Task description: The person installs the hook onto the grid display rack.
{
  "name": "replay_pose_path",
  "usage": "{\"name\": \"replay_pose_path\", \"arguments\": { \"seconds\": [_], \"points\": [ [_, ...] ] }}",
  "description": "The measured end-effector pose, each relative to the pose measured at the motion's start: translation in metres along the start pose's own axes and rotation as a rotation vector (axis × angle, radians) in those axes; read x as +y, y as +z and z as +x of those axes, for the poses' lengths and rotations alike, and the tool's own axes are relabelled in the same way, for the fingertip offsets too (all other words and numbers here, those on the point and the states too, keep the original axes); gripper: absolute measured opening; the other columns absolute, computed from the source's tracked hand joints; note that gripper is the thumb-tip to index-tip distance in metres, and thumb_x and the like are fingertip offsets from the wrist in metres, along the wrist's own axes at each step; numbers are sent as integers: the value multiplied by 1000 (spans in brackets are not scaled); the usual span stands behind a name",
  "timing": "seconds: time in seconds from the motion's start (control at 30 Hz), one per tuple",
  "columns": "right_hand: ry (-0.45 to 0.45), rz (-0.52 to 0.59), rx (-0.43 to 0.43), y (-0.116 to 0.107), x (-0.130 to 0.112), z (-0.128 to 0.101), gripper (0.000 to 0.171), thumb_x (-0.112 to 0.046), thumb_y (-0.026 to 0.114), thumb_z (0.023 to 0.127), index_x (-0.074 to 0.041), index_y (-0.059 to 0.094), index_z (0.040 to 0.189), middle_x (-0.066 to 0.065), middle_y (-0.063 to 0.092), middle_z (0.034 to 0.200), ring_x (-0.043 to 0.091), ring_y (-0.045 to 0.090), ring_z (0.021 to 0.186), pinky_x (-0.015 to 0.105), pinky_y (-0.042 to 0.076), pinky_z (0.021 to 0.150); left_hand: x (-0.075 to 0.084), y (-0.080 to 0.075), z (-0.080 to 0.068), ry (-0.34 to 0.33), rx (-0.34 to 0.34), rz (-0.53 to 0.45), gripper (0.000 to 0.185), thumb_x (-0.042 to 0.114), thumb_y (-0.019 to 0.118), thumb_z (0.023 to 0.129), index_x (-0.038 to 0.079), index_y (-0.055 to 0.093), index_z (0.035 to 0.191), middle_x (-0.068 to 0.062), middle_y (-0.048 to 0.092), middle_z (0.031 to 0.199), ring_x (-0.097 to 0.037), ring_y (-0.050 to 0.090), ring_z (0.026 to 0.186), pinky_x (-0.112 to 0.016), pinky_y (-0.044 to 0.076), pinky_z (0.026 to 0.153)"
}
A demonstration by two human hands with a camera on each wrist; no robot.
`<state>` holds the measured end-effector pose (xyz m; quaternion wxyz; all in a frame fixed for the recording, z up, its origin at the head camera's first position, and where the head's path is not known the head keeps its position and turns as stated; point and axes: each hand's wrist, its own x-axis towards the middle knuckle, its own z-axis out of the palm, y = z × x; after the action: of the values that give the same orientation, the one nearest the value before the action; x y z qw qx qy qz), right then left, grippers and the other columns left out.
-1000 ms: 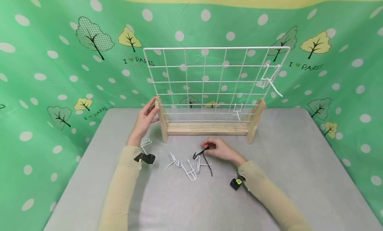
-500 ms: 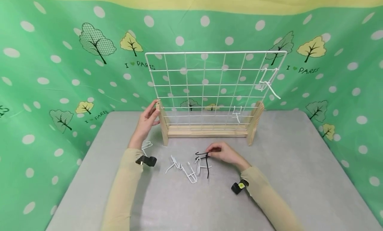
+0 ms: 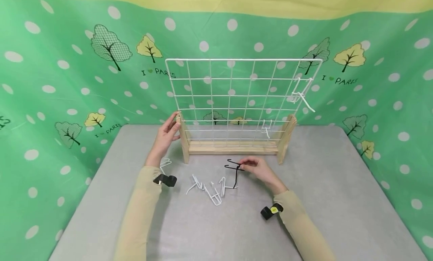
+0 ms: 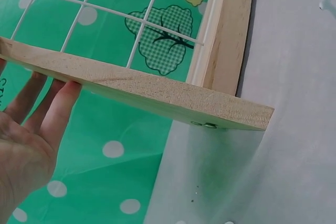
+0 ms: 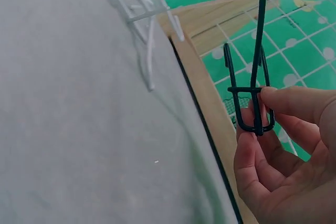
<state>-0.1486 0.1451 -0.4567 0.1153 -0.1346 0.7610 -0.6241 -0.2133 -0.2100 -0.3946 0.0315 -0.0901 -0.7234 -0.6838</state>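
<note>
My right hand (image 3: 262,170) pinches a black wire display hook (image 5: 247,89) between thumb and fingers, in front of the rack. Its two bent prongs point left in the head view, and its long arm hangs down over a white hook (image 3: 223,186) on the table. My left hand (image 3: 164,138) rests its fingers against the outer face of the left wooden post (image 4: 157,90), near its top. That post carries a white wire grid panel (image 3: 231,79) on a wooden base. One white hook (image 3: 302,96) hangs at the grid's upper right, another white hook (image 3: 266,128) lower down.
Two more white hooks, a left hook (image 3: 195,184) and a middle hook (image 3: 214,195), lie on the grey table (image 3: 203,231). Another pale hook (image 3: 165,163) lies beside my left wrist. A green patterned cloth (image 3: 84,65) stands behind and around the table.
My right hand has lifted the black hook off the white hooks and shifted slightly right, turning its prongs up and leftward. The left hand stays at the post.
</note>
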Motion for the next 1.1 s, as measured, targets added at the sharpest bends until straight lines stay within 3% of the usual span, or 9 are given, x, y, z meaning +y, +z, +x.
{"name": "replay_pose_path", "arguments": {
  "seconds": [0.13,0.33,0.7,0.93,1.1],
  "points": [
    [-8,14,57,-4,-6,-2,20,4,67,86,13,64,104,16,68,96,9,62,81,26,52,72,1,1,1,-1,-1,2,50,10,43,104,8,28,152,-24,39,145,-38,41,129,-42,54,89],
    [-23,61,152,-9,-13,-5,20,8,65,87,16,64,105,19,68,95,9,62,81,20,52,72,-3,-1,0,2,14,6,51,17,46,104,14,30,152,-20,40,146,-35,41,130,-33,55,86],
    [-31,166,269,-16,-36,-13,23,9,61,88,19,58,109,6,67,91,9,64,81,22,55,77,-4,0,3,23,23,10,53,24,49,103,17,32,152,-20,41,146,-35,42,129,-30,56,84],
    [-59,214,320,-21,-52,-16,20,9,59,90,19,56,107,-1,65,89,8,65,80,22,55,75,-3,3,3,-13,10,-28,52,20,48,103,15,31,152,-20,41,146,-32,43,128,-30,56,84],
    [-90,229,340,-21,-65,-9,20,7,58,91,15,56,108,-1,65,90,12,65,82,24,56,75,10,4,-2,-7,11,-23,52,17,47,103,12,29,152,-23,37,147,-36,40,130,-33,55,86]
  ]
}}
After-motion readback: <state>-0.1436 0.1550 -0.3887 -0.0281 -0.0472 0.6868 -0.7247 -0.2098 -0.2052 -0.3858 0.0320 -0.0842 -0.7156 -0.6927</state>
